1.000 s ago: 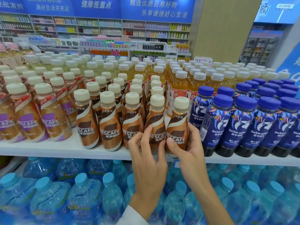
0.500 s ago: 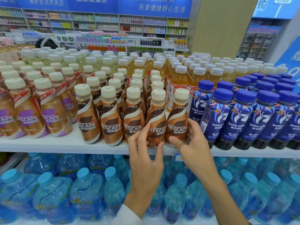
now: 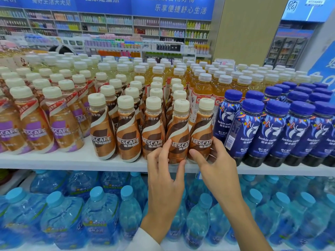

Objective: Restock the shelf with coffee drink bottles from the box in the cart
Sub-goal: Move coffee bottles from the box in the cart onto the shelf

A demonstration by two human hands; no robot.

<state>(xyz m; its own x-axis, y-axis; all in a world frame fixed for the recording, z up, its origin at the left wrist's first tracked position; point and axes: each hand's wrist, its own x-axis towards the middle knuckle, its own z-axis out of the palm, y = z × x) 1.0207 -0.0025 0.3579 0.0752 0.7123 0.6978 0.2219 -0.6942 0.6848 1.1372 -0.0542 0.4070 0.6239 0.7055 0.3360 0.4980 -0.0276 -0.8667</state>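
Little has shifted: both hands stay at centre frame, left hand (image 3: 165, 175) pinching one Nescafé latte bottle (image 3: 178, 132), right hand (image 3: 215, 164) cupping its neighbour (image 3: 202, 130) on the white shelf (image 3: 54, 159) edge.

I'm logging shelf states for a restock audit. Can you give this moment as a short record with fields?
setting: shop aisle, white shelf
left hand: fingers on fourth brown-swirl Nescafe plastic bottle
right hand: around fifth brown Nescafe bottle
right neighbours: blue-capped Luckin coffee bottles
left neighbours: purple-label Nescafe bottles
below: blue water bottles
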